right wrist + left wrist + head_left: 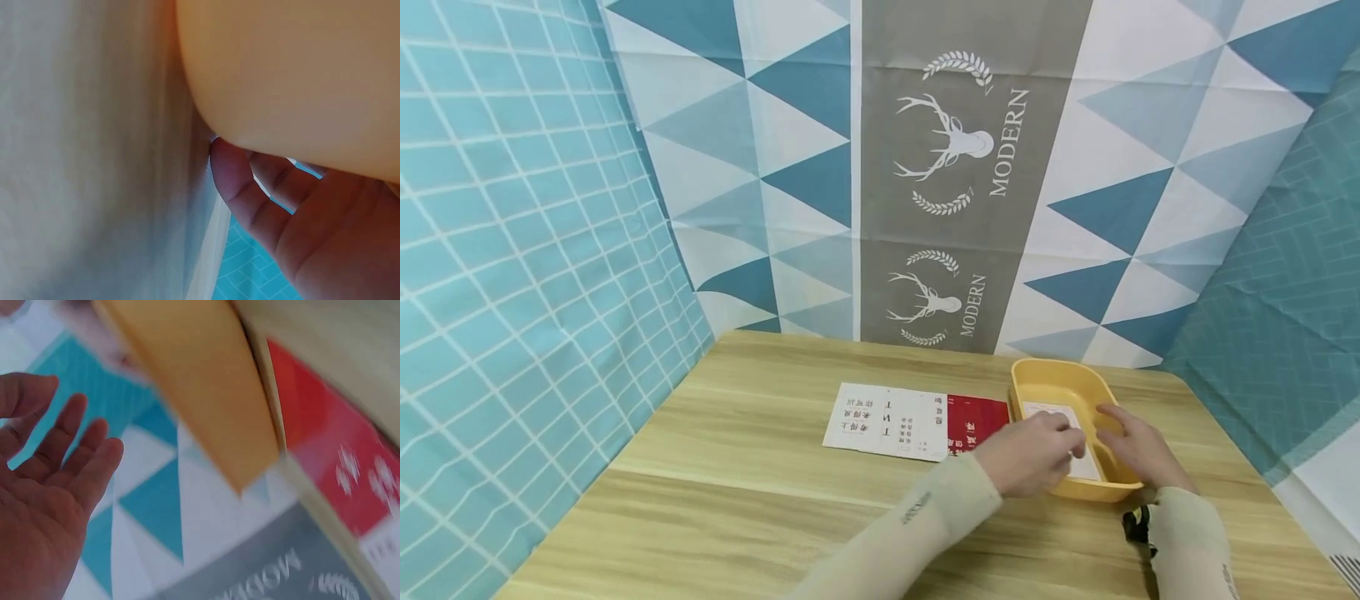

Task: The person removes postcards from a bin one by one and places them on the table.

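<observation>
Status (est.): part done. 1 white card (1082, 468) in yellow tray (1063, 375); red-and-white leaflet (887, 422) outside, on table (737, 467), L of tray. L hand (1033, 457): above tray's L side, fingers loosely bent, nothing held. R hand (1138, 446): at tray's R side, fingers spread, no clamp seen. Hands apart.

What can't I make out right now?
White card: head view, left hand covers part; print too small.
Red panel: left wrist view, lettering blurred, cut off by the right edge.
Right hand: right wrist view, bin hides some fingertips; grip unclear.
Black object by the right sleeve: head view, too small to identify.
</observation>
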{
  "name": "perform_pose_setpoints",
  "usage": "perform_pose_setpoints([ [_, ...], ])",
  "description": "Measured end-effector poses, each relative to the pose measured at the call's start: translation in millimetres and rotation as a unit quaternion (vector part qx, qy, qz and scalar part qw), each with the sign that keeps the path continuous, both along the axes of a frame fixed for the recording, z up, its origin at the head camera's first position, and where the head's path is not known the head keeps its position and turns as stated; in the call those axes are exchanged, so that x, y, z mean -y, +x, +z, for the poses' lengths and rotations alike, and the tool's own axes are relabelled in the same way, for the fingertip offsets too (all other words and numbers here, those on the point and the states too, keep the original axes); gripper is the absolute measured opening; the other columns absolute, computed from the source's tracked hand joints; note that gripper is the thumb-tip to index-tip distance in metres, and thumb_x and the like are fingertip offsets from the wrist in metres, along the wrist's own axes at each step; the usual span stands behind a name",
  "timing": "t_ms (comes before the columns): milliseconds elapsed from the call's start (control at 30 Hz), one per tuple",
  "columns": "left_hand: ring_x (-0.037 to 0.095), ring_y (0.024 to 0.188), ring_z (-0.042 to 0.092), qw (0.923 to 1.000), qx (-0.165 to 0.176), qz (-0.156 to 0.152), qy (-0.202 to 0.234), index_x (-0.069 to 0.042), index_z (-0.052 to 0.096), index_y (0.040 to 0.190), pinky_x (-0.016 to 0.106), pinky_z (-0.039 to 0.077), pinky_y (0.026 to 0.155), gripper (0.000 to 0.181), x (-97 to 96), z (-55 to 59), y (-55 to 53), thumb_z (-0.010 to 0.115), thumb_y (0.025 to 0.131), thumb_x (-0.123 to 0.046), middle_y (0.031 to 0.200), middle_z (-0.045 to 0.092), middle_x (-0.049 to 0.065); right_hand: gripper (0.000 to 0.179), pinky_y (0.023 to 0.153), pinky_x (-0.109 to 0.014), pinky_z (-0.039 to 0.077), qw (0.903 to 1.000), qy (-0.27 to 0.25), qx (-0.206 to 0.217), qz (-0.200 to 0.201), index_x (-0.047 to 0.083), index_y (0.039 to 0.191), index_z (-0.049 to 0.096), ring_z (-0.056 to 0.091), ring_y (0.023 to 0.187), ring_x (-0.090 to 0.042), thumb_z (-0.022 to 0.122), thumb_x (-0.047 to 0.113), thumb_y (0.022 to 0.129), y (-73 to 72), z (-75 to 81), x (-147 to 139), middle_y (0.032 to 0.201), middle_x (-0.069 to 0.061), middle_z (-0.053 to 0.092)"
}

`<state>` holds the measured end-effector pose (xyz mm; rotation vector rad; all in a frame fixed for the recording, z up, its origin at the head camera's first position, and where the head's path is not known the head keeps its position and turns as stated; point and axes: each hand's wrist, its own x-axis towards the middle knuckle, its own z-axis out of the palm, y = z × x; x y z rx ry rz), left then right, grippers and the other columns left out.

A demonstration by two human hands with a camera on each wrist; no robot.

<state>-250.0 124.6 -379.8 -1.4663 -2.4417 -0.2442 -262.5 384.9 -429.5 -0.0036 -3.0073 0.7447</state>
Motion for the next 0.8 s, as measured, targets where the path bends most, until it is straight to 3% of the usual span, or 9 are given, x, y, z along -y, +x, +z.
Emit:
perform_pose_setpoints([
  [100,-0.005,0.097,0.061,0.9996,0.011,0.010,-0.023,-0.028,0.069,0.117,0.004,0.047,0.084,0.020,-28.2,-11.2,-3.1,0.059,0.100,-0.022,0.110,0.067,-0.016,0.055,0.090,-0.061,0.050,1.0000,0.001,-0.007,0.007,-0.007,0.148,0.040,0.055,0.116,-0.055,0.054,0.021,0.102,0.2,-1.5,-1,0.144,-0.043,0.043],
  [300,-0.005,0.094,0.065,0.9909,0.041,0.110,-0.065,-0.033,0.070,0.116,0.010,0.052,0.076,0.021,-59.4,-30.7,-12.0,0.069,0.096,-0.027,0.107,0.072,-0.018,0.054,0.075,-0.045,0.051,0.9999,0.002,-0.009,0.008,-0.008,0.146,0.040,0.060,0.088,-0.036,0.055,0.019,0.102,-2.5,-2.3,-3,0.135,-0.042,0.052],
  [400,-0.004,0.084,0.064,0.9840,0.061,0.152,-0.069,-0.033,0.072,0.109,0.013,0.052,0.070,0.015,-68.1,-28.4,-15.1,0.070,0.095,-0.026,0.097,0.072,-0.018,0.054,0.073,-0.043,0.050,0.9998,0.003,-0.016,0.008,-0.008,0.146,0.041,0.060,0.086,-0.034,0.055,0.019,0.101,-2.6,-2.1,-6,0.134,-0.042,0.052],
  [500,-0.002,0.075,0.061,0.9720,0.085,0.201,-0.088,-0.035,0.072,0.100,0.019,0.052,0.066,0.009,-74.0,-25.5,-16.7,0.069,0.095,-0.027,0.086,0.070,-0.019,0.054,0.071,-0.041,0.050,0.9997,-0.002,-0.022,0.013,-0.008,0.146,0.042,0.060,0.084,-0.033,0.056,0.018,0.102,-1.9,-3.5,-4,0.136,-0.043,0.050],
  [633,0.001,0.076,0.062,0.9552,0.097,0.253,-0.119,-0.042,0.072,0.098,0.025,0.054,0.071,0.009,-80.5,-27.1,-16.3,0.070,0.093,-0.034,0.082,0.069,-0.019,0.054,0.062,-0.033,0.042,0.9996,-0.021,-0.011,0.013,-0.008,0.148,0.040,0.050,0.066,-0.019,0.056,0.017,0.102,0.0,-5.7,-1,0.110,-0.035,0.060],
  [733,0.003,0.078,0.062,0.9499,0.101,0.268,-0.126,-0.045,0.072,0.097,0.027,0.053,0.078,0.011,-85.0,-27.5,-17.0,0.073,0.090,-0.036,0.081,0.069,-0.020,0.054,0.063,-0.032,0.042,0.9997,-0.019,-0.010,0.008,-0.006,0.148,0.040,0.048,0.065,-0.018,0.056,0.018,0.102,0.7,-4.6,-1,0.114,-0.036,0.060],
  [800,0.002,0.080,0.061,0.9493,0.105,0.270,-0.121,-0.045,0.072,0.096,0.027,0.051,0.084,0.012,-88.2,-27.0,-19.1,0.076,0.088,-0.036,0.082,0.068,-0.020,0.054,0.066,-0.033,0.042,0.9998,-0.008,-0.015,0.006,-0.006,0.148,0.041,0.051,0.072,-0.021,0.055,0.019,0.102,0.5,-2.9,-2,0.132,-0.041,0.053],
])
